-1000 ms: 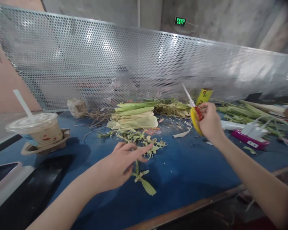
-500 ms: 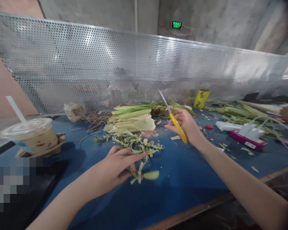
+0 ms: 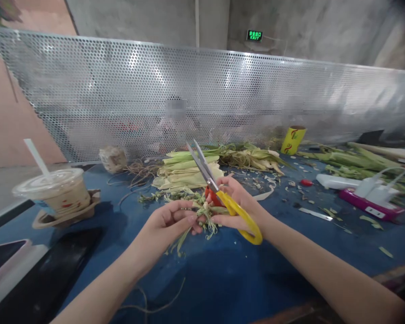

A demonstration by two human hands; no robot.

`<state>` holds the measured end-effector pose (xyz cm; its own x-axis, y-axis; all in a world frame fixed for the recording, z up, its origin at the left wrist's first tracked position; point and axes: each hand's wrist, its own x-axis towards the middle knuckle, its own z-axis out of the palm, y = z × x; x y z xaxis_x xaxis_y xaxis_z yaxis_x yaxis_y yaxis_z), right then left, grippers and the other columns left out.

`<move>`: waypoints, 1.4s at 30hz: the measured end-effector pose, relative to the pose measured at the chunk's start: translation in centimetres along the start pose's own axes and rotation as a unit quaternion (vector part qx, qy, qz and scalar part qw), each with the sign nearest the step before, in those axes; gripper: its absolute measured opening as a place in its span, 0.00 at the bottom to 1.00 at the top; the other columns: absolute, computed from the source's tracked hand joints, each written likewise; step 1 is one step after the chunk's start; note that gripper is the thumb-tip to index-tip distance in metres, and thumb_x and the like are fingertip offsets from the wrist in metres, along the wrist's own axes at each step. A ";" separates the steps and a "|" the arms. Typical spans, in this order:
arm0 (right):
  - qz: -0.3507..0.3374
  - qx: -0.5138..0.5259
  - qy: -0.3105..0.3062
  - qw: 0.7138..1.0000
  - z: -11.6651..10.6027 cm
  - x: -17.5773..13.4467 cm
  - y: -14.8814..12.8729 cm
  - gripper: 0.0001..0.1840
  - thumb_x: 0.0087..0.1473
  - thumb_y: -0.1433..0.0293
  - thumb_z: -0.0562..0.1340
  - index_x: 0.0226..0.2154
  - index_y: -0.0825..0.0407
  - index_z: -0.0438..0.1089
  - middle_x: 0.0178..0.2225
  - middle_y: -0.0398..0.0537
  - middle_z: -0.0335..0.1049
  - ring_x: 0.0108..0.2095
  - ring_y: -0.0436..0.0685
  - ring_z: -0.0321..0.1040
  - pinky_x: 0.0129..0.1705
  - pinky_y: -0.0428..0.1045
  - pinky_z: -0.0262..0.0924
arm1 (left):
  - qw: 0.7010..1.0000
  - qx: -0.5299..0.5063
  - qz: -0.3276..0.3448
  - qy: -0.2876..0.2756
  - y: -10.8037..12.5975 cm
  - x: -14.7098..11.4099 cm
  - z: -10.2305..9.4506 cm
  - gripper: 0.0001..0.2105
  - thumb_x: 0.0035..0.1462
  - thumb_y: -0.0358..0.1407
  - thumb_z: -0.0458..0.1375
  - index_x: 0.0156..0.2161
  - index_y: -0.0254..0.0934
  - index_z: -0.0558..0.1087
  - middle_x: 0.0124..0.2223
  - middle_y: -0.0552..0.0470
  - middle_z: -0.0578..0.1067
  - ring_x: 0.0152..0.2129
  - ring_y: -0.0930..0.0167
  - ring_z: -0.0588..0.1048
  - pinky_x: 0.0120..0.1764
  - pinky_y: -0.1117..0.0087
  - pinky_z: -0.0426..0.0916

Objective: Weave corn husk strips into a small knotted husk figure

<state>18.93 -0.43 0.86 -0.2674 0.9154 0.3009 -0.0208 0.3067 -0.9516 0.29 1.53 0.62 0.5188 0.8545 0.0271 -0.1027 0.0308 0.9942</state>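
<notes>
My right hand [image 3: 241,204] is closed around the yellow handles of a pair of scissors [image 3: 234,207]; their metal blades point up and away to the left, slightly apart. Something red shows beside the pivot, partly behind my fingers. My left hand [image 3: 175,220] pinches a strand of curled, knotted corn husk [image 3: 207,216], and the fingertips of my right hand also touch it. Loose ends of the strand hang below my fingers. Just beyond lies a stack of pale green corn husks [image 3: 185,168], with more curly green pieces [image 3: 155,196] at its near side.
A drink cup with a straw [image 3: 62,193] stands in a cardboard holder [image 3: 92,204] at left, near a black flat object [image 3: 72,256]. Brown twine [image 3: 140,171] lies behind. Rightward are a yellow can [image 3: 293,140], a purple power strip [image 3: 371,204], a blade [image 3: 315,214] and husk scraps. Perforated metal [image 3: 121,90] borders the back.
My left hand has lifted the curly husk strand off the table. My right hand has come left and down to meet it, and the scissor blades have parted. The view has shifted slightly left.
</notes>
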 end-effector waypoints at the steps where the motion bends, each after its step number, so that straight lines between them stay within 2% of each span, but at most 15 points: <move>1: 0.015 -0.005 0.010 1.000 0.1 0.0 0.1 0.26 0.35 0.79 0.64 0.36 0.47 0.52 0.33 0.40 0.60 0.34 0.51 0.67 0.39 0.53 0.64 | 1.000 -0.001 -0.009 0.002 -0.1 0.0 0.1 0.14 0.44 0.36 0.63 0.36 0.34 0.69 0.28 0.51 0.77 0.23 0.75 0.73 0.30 0.75 0.67; 5: 0.057 -0.003 0.045 0.997 0.4 0.2 0.5 0.25 0.33 0.76 0.66 0.33 0.47 0.54 0.30 0.38 0.61 0.30 0.51 0.67 0.36 0.52 0.65 | 0.998 0.042 -0.039 0.005 -0.4 -0.2 0.1 0.10 0.45 0.36 0.62 0.34 0.34 0.72 0.25 0.52 0.76 0.20 0.77 0.71 0.29 0.74 0.66; 11: 0.051 -0.025 0.083 0.995 0.4 0.0 0.5 0.27 0.34 0.77 0.65 0.36 0.47 0.53 0.31 0.38 0.61 0.28 0.49 0.67 0.29 0.47 0.65 | 0.996 0.071 -0.054 0.016 -0.4 -0.2 0.3 0.09 0.42 0.35 0.63 0.31 0.33 0.74 0.23 0.53 0.76 0.16 0.79 0.66 0.23 0.75 0.64; 16: 0.067 0.027 0.103 0.992 0.8 -0.1 0.4 0.27 0.33 0.79 0.64 0.35 0.47 0.52 0.30 0.36 0.61 0.23 0.46 0.65 0.24 0.44 0.63 | 0.995 0.071 -0.069 0.006 -0.6 -0.3 0.6 0.07 0.43 0.35 0.63 0.28 0.34 0.73 0.25 0.52 0.76 0.18 0.77 0.69 0.24 0.76 0.65; 20: 0.053 0.033 0.118 0.991 0.9 -0.2 0.5 0.27 0.31 0.78 0.66 0.33 0.46 0.53 0.31 0.36 0.60 0.25 0.46 0.66 0.29 0.48 0.66 | 0.987 0.152 -0.039 -0.016 -0.5 -0.1 0.6 0.08 0.47 0.38 0.60 0.31 0.35 0.75 0.27 0.50 0.77 0.25 0.72 0.72 0.30 0.74 0.65; 24: 0.049 0.024 0.101 0.993 0.9 -0.4 0.5 0.26 0.33 0.75 0.66 0.34 0.46 0.53 0.32 0.36 0.60 0.25 0.48 0.67 0.29 0.48 0.67 | 0.974 0.224 0.002 -0.007 -0.4 0.0 0.5 0.11 0.52 0.40 0.55 0.29 0.36 0.76 0.26 0.52 0.75 0.23 0.74 0.69 0.29 0.75 0.63; 27: 0.052 -0.020 0.121 0.991 0.8 -0.6 0.5 0.24 0.37 0.74 0.64 0.36 0.46 0.53 0.29 0.36 0.62 0.23 0.48 0.65 0.25 0.47 0.65 | 0.979 0.204 0.000 -0.008 -0.6 0.0 0.4 0.12 0.54 0.41 0.54 0.31 0.36 0.76 0.29 0.52 0.76 0.25 0.74 0.69 0.31 0.75 0.64; 30: 0.029 -0.046 0.144 0.988 0.4 -0.6 0.7 0.24 0.38 0.73 0.64 0.37 0.47 0.53 0.30 0.37 0.62 0.26 0.49 0.66 0.29 0.48 0.65 | 0.980 0.196 -0.019 -0.018 -0.8 -0.1 0.3 0.13 0.54 0.42 0.53 0.33 0.36 0.77 0.32 0.50 0.77 0.28 0.72 0.70 0.33 0.74 0.64; 39: 0.051 -0.027 0.093 0.994 0.3 -0.7 0.9 0.26 0.36 0.74 0.66 0.37 0.48 0.54 0.31 0.39 0.62 0.30 0.51 0.66 0.36 0.52 0.63 | 0.973 0.230 -0.010 -0.009 -0.6 -0.1 0.5 0.11 0.52 0.41 0.55 0.30 0.36 0.76 0.28 0.52 0.76 0.25 0.73 0.70 0.29 0.75 0.63; 42: 0.069 -0.024 0.081 0.994 0.4 -0.8 0.8 0.27 0.35 0.75 0.66 0.38 0.49 0.54 0.32 0.40 0.63 0.31 0.52 0.66 0.35 0.51 0.63 | 0.984 0.175 -0.015 -0.013 -0.6 -0.1 0.6 0.09 0.50 0.40 0.57 0.31 0.35 0.73 0.27 0.53 0.76 0.26 0.73 0.72 0.31 0.74 0.65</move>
<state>18.75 -0.99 -0.20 -0.1049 0.9784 0.1782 0.0516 0.1843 -0.9815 0.83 1.06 0.13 0.5400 0.8417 -0.0040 0.2092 -0.1297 0.9692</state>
